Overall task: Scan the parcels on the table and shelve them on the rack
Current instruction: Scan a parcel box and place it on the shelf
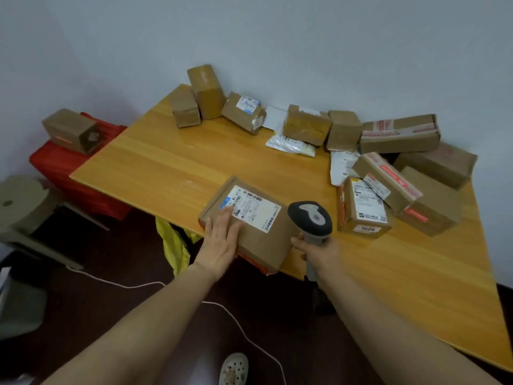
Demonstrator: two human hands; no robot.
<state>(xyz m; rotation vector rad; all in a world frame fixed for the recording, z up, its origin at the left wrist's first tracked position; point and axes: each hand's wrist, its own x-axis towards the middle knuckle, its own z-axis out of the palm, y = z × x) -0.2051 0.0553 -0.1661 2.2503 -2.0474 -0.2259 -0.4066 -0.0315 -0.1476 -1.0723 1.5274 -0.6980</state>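
A brown cardboard parcel [266,234] with a white shipping label lies at the near edge of the wooden table [166,162], partly overhanging it. My left hand [222,240] rests flat on its top, fingers straight, touching the label's lower corner. My right hand [319,252] grips the handle of a grey and black barcode scanner [312,218], whose head sits just right of the parcel. Several more cardboard parcels [399,133] and white mailer bags [288,144] are piled along the table's back and right side.
A red suitcase [72,173] with a small open box [72,130] on it stands left of the table. A grey stool [19,201] is further left. A yellow bag [173,243] hangs under the table edge. A white cord [236,320] crosses the dark floor.
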